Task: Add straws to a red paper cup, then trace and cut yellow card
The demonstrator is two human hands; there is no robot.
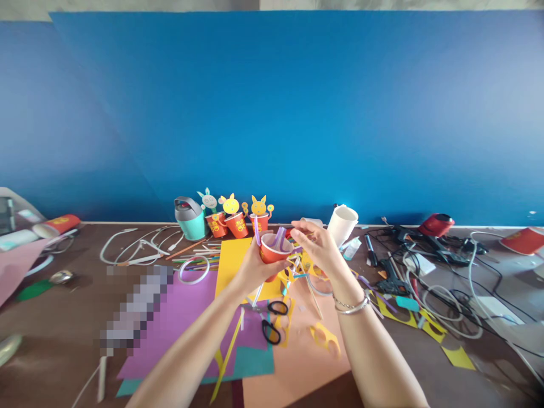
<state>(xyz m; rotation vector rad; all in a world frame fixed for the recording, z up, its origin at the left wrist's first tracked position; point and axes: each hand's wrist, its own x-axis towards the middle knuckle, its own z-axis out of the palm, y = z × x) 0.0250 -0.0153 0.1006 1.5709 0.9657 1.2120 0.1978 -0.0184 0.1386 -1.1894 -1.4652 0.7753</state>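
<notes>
My left hand (250, 269) is wrapped round a small red paper cup (272, 249), held up above the table. A purple strip (279, 238) curls out of the cup's mouth. My right hand (318, 243), with bangles on its wrist, reaches over the cup's rim, its fingers pinched near the strip; what they hold is too small to make out. Below the hands lie black-handled scissors (272, 320) on coloured paper sheets, purple (182, 317), yellow (232, 266) and orange (297, 362).
Three red cups with paper animal faces (236, 218) stand at the back beside a teal bottle (190, 218). A white cup (342, 224), a glue gun (393, 275), tangled cables (442, 283) and paper scraps crowd the right. Straws and white cords lie left of centre.
</notes>
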